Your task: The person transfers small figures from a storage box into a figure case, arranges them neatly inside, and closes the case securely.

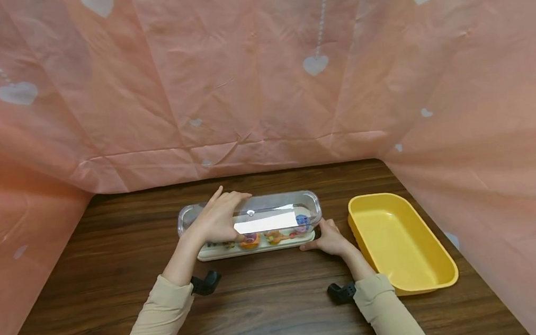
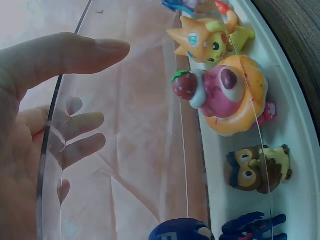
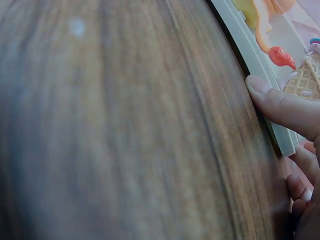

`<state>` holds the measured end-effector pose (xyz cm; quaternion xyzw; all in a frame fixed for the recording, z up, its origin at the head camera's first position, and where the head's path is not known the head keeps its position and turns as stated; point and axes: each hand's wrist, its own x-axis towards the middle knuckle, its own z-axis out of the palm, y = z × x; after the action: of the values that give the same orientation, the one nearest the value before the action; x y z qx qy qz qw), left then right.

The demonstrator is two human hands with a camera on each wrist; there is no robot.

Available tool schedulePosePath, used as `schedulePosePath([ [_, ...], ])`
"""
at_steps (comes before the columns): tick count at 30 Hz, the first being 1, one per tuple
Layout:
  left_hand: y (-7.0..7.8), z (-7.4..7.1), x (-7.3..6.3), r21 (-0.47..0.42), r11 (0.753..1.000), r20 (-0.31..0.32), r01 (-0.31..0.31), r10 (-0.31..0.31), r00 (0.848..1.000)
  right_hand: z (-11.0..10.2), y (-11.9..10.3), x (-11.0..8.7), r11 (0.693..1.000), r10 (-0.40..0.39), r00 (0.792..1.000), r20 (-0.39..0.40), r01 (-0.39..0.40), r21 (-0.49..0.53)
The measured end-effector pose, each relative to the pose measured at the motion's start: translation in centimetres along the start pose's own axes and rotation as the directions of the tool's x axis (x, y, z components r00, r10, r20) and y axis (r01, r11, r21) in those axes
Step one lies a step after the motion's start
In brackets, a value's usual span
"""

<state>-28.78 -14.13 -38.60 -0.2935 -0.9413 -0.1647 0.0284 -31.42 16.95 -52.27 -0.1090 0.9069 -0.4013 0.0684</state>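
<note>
A long clear plastic cover (image 1: 278, 199) is over a white tray (image 1: 261, 250) that holds several small figurines. Across the cover's left part, my left hand (image 1: 218, 217) grips it; the left wrist view shows the thumb on the near side and fingers behind the plastic. Whether the cover touches the tray all along is unclear. With thumb and fingers, my right hand (image 1: 331, 239) pinches the tray's right end. Among the figurines are a pink bear in an orange ring (image 2: 227, 95), a brown owl (image 2: 257, 170), an orange-and-yellow figure (image 2: 212, 40) and an ice-cream cone (image 3: 306, 77).
To the right, beside my right forearm, stands a yellow bin (image 1: 399, 241). Dark wood-grain tabletop (image 1: 261, 306) lies under everything. Pink cloth with hearts (image 1: 261, 93) hangs behind and along both sides.
</note>
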Motion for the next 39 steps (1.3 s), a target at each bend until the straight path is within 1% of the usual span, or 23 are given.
schedulePosePath([
  [4, -0.18, 0.20, -0.06, -0.006, 1.000, 0.009, 0.022, -0.022, 1.000, 0.05, -0.01, 0.00, 1.000, 0.000, 1.000, 0.006, 0.000, 0.001],
  [10, -0.32, 0.37, -0.16, -0.027, 0.999, 0.011, 0.030, -0.030, 0.999, -0.03, -0.03, 0.12, 1.000, 0.015, 1.000, 0.015, -0.015, 0.009],
  [12, -0.36, 0.42, -0.24, -0.030, 0.999, 0.013, 0.028, -0.027, 1.000, -0.03, -0.06, 0.11, 1.000, 0.013, 1.000, 0.017, -0.013, 0.011],
  [17, -0.47, 0.54, -0.37, -0.034, 0.999, 0.014, 0.019, -0.019, 1.000, -0.01, -0.11, -0.14, 1.000, -0.026, 1.000, -0.007, 0.026, 0.001],
  [19, -0.46, 0.50, -0.34, -0.034, 0.999, 0.009, 0.018, -0.017, 1.000, -0.01, -0.12, -0.14, 1.000, -0.024, 1.000, -0.007, 0.024, 0.002],
  [24, -0.33, 0.16, -0.19, -0.021, 1.000, -0.005, 0.018, -0.018, 1.000, -0.06, -0.22, 0.06, 1.000, 0.023, 1.000, 0.016, -0.023, 0.011],
  [26, -0.31, 0.06, -0.16, -0.019, 1.000, -0.005, 0.019, -0.020, 1.000, -0.09, -0.28, 0.05, 1.000, 0.028, 0.999, 0.018, -0.028, 0.010],
  [35, -0.07, -0.09, -0.29, -0.055, 0.998, 0.007, 0.018, -0.018, 1.000, -0.16, -0.25, -0.13, 1.000, 0.012, 1.000, 0.015, -0.012, 0.007],
  [39, 0.05, 0.08, -0.42, -0.044, 0.999, 0.001, 0.007, -0.007, 1.000, -0.11, -0.12, -0.11, 1.000, 0.002, 1.000, 0.013, -0.001, -0.007],
])
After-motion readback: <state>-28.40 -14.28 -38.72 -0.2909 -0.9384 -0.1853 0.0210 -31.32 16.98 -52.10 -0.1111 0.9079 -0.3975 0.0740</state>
